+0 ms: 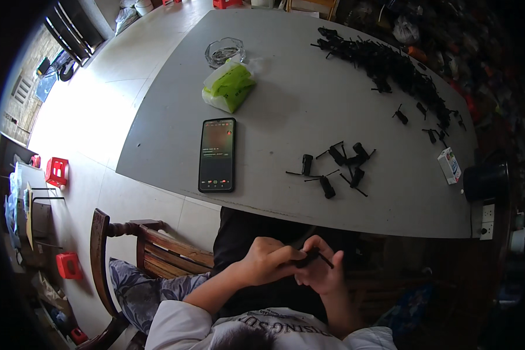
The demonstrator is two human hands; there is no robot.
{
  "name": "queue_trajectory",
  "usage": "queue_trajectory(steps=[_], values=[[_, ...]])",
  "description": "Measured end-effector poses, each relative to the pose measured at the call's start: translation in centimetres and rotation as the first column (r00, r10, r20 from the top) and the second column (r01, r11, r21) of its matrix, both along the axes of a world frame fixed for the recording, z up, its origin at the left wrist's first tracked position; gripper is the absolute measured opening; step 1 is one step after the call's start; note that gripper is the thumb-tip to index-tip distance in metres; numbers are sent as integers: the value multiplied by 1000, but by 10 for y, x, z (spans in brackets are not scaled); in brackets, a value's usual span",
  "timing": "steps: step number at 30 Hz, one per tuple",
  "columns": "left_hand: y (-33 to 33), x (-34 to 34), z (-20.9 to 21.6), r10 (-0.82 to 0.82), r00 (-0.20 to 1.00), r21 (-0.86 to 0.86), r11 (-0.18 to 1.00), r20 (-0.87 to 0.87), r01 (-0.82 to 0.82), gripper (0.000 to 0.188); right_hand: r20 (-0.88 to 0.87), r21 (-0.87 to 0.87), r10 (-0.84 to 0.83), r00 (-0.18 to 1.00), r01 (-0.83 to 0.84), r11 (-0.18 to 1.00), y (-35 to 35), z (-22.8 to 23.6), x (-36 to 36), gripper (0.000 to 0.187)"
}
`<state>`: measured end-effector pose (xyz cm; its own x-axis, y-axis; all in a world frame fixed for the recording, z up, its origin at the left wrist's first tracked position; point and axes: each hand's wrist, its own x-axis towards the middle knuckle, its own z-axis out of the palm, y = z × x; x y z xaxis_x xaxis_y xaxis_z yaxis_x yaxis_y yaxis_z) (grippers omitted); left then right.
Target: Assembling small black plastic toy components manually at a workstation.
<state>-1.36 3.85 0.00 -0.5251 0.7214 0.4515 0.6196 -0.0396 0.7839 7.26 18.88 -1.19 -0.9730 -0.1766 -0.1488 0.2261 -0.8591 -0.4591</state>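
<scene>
Down in the head view, I see both hands meeting in the lap, below the near edge of the grey table. My left hand curls narrow, fingertips pinching a small black part from its left end. My right hand cups it from the right and beneath, fingers closed around it. The part's long axis runs roughly left to right, a thin pin poking out rightward. Further parts lie loose on the table, far from both hands, beyond the phone.
</scene>
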Motion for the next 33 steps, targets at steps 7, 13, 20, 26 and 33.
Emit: queue_trajectory(steps=[7, 13, 20, 26, 33], values=[[0, 10, 10, -26, 996, -10, 1000, 88, 27, 29, 35, 529, -96, 995, 63, 846, 3, -4, 23, 32], [-17, 1, 18, -396, 899, 2, 915, 189, 403, 23, -133, 535, 686, 716, -531, 658, 21, 6, 23, 32], [-16, 4, 11, -383, 902, 62, 923, 200, 379, 25, -87, 868, 574, 814, -221, 444, 15, 23, 26, 25], [-16, 2, 9, -21, 919, -104, 992, 395, 68, 21, -420, 832, 101, 902, 427, -354, 44, 27, -54, 18], [-25, 16, -13, -6, 839, -48, 998, 544, 38, 31, -446, 739, 1, 895, 369, -564, 55, -10, -91, 23]])
